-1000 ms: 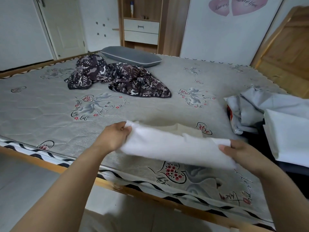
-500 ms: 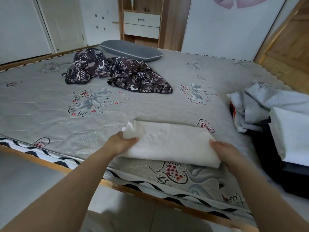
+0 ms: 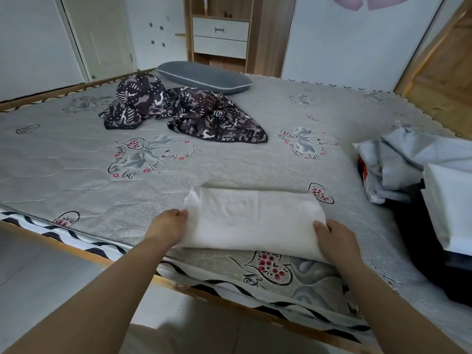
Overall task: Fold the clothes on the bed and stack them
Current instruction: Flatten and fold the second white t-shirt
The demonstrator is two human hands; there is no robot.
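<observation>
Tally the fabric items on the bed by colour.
White folded cloth, held by left hand and right hand: 1
Dark camo garments: 2
Grey pillow: 1
Pale pile at right: count unclear
Total distinct: 4

The bed (image 3: 76,175) carries a grey mattress printed with swans and red hearts. On it lie a folded white cloth (image 3: 252,221) near the front edge, a crumpled dark patterned garment (image 3: 189,111) toward the far side, a grey pillow (image 3: 204,77) just behind that, and a pile of pale folded clothes (image 3: 408,159) at the right.
</observation>
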